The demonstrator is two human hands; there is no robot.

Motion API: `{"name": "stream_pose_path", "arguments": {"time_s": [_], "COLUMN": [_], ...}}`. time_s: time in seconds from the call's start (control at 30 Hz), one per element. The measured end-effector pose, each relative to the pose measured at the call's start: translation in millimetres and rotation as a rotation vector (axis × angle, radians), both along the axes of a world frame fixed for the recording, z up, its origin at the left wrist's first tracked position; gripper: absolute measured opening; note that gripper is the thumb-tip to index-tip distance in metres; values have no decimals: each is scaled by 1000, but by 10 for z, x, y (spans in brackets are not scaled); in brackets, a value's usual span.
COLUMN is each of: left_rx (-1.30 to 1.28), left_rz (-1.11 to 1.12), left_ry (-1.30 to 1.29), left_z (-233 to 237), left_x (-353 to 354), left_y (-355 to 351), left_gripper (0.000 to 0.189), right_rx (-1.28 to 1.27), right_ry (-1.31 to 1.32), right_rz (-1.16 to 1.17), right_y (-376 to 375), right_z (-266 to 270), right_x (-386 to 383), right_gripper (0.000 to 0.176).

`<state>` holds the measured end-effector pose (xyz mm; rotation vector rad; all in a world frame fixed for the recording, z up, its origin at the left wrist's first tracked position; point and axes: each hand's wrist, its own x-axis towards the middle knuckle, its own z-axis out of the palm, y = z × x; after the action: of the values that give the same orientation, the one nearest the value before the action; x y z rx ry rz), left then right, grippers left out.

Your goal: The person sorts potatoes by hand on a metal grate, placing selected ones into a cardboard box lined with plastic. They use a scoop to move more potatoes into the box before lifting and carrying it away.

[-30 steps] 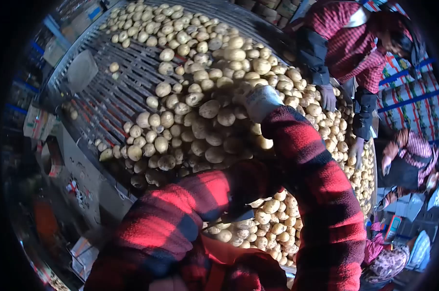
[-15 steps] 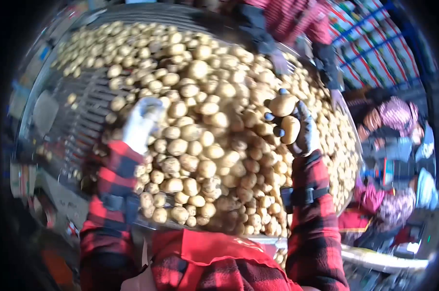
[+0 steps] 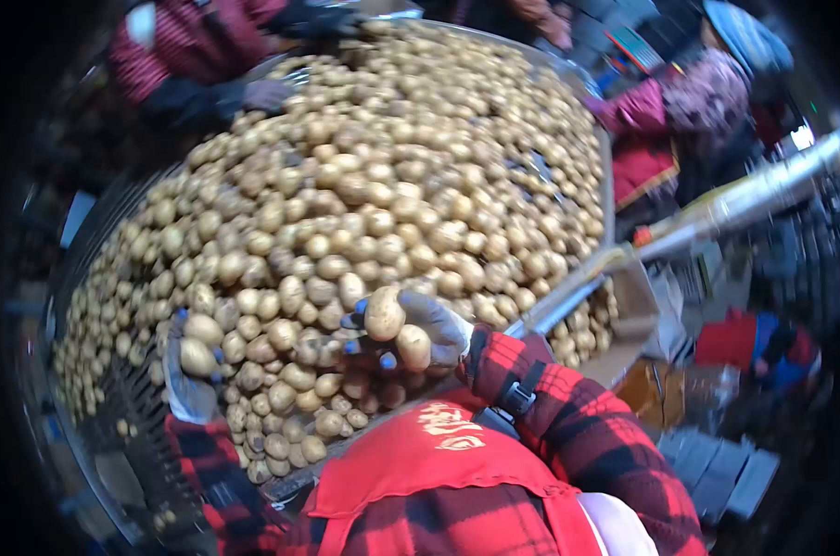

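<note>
My right hand (image 3: pixel 429 324), in a grey-white glove with blue fingertips, is closed around two potatoes (image 3: pixel 385 313), held just above the heap near my apron. At the left edge of the heap, my left hand (image 3: pixel 190 366), gloved the same way, also grips two potatoes (image 3: pixel 197 357), one above the other. Between and beyond my hands spreads a large heap of loose potatoes (image 3: pixel 383 222), pale yellow-brown, some with darker patches. My sleeves are red and black plaid.
Slatted dark bars (image 3: pixel 146 408) show at the table's left. A co-worker in a dark red sleeve (image 3: pixel 225 46) reaches into the heap at upper left. Another person (image 3: pixel 680 120) stands at upper right. A long metal rail (image 3: pixel 744 185) runs off right, above a cardboard box (image 3: pixel 633 306).
The view has swung to the right. My right hand has come in nearer my body with its two potatoes. My left hand, blurred before, now shows potatoes in its grip.
</note>
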<state>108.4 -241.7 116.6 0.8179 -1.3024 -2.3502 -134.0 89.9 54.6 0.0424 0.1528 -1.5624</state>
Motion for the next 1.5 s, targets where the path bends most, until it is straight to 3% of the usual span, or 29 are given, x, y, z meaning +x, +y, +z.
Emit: {"name": "stream_pose_path", "arguments": {"time_s": [0.03, 0.07, 0.1, 0.13, 0.17, 0.2, 0.23, 0.3, 0.33, 0.4, 0.43, 0.47, 0.53, 0.6, 0.63, 0.67, 0.7, 0.77, 0.87, 1.0, 1.1, 1.23, 1.27, 1.33, 1.4, 1.47, 1.5], "left_rx": [199, 201, 25, -162, -531, -79, 378, 417, 212, 339, 655, 570, 378, 309, 262, 267, 198, 237, 293, 385, 398, 403, 393, 389, 392, 424, 486], "left_rz": [-174, -271, -421, -558, -735, -827, -887, -1179, -1269, -1325, -1268, -1294, -1282, -1304, -1333, -1346, -1335, -1314, -1202, -1136, -1094, -1060, -1043, -990, -937, -875, -831], "left_ry": [143, 151, 131, 125, 95, 36, -32, 158, 264, 142, -110, -141, -241, -122, -68, -243, -308, -325, -409, -441, -458, -420, -424, -397, -404, -336, -342], "left_z": [105, -24, -25, 25, 111, 196, 261, 27, -32, -46, -39, -124, -350, -749, -898, -743, -786, -778, -772, -887, -821, -779, -785, -795, -787, -909, -1011], "left_x": [-147, -272, -436, -626, -844, -1084, -1336, -1866, -2087, -2421, -2532, -2652, -2717, -2622, -2553, -2452, -2341, -2073, -1742, -1527, -1531, -1497, -1481, -1390, -1290, -1143, -1063], "left_y": [338, 645, 987, 1354, 1687, 1944, 2164, 2636, 2886, 3520, 3828, 4032, 4311, 4270, 4188, 4036, 3942, 3703, 3439, 3254, 3230, 3136, 3109, 3030, 2979, 2912, 2892], "left_gripper": [49, 50, 50, 51, 52, 52, 52, 52, 52, 55, 58, 61, 69, 75, 77, 64, 63, 66, 67, 65, 62, 59, 60, 61, 58, 57, 55], "right_rx": [-34, 30, 38, 1, -32, -3, 66, 243, 344, 367, 286, 450, 896, 1016, 932, 846, 799, 610, 543, 943, 663, 532, 687, 1002, 1316, 2084, 2171], "right_ry": [-109, 130, 243, 515, 931, 1233, 1123, 813, 611, 486, 270, 168, 504, 607, 526, 441, 301, 149, -117, -2, -87, 167, 298, 291, 496, 2262, 1831], "right_rz": [-26, -145, -224, -382, -605, -865, -830, -832, -880, -1121, -1180, -1240, -1280, -1365, -1386, -1401, -1420, -1365, -1297, -1224, -1289, -1270, -1264, -1272, -1203, -58, -178], "right_y": [154, 398, 573, 767, 931, 1139, 1419, 1956, 2213, 2708, 2916, 2987, 3725, 4030, 4097, 4114, 4068, 4102, 4142, 3927, 3811, 3832, 3904, 4115, 4778, 5692, 5713], "right_z": [84, 225, 285, 261, 143, 60, 70, 56, 29, -90, -92, 91, -535, -670, -640, -582, -399, -289, -425, -629, -471, -399, -365, -158, -399, -762, -817], "right_x": [56, 123, 157, 213, 284, 386, 336, 339, 391, 319, 201, 155, -31, -6, 64, 149, 251, 451, 719, 644, 411, 168, 111, -30, 16, 243, 142], "right_gripper": [62, 61, 55, 50, 44, 38, 34, 30, 30, 34, 35, 37, 35, 34, 33, 33, 31, 32, 35, 43, 46, 51, 52, 39, 39, 54, 55]}}
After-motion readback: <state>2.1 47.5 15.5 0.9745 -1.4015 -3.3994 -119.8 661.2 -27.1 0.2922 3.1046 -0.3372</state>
